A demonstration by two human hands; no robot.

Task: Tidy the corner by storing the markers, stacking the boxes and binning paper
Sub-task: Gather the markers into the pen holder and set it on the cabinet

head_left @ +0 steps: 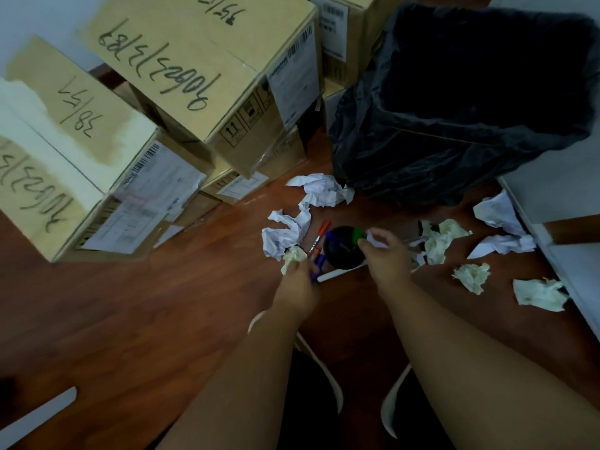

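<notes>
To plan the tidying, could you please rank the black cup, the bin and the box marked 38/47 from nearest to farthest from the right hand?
1. Black cup: touching the right hand, on its left.
2. Bin: beyond the hand.
3. Box marked 38/47: far left.

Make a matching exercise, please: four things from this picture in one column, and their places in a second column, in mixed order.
Things:
1. black cup
2. bin
3. orange marker
4. white marker

Places:
A. on the floor just left of the cup
B. between the two hands
C. partly under the cup, on its near side
D. far side of the floor, lined with a black bag

Pairs: 1-B, 2-D, 3-A, 4-C
</notes>
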